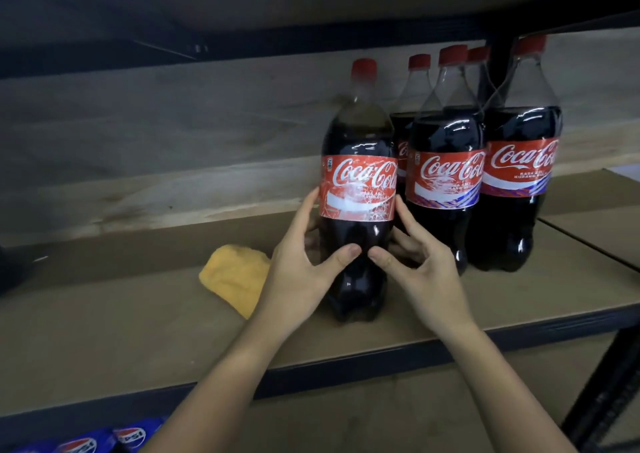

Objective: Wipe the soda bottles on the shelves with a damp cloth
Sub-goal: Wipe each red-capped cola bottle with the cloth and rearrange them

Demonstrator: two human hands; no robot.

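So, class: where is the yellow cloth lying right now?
The yellow cloth lies on the shelf board, just left of the left hand that grips the nearest Coca-Cola bottle.

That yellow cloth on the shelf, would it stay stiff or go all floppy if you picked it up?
Probably floppy: the yellow cloth lies in a soft, rumpled heap on the shelf. Likely light too, being small beside the cola bottle. It shouldn't roll.
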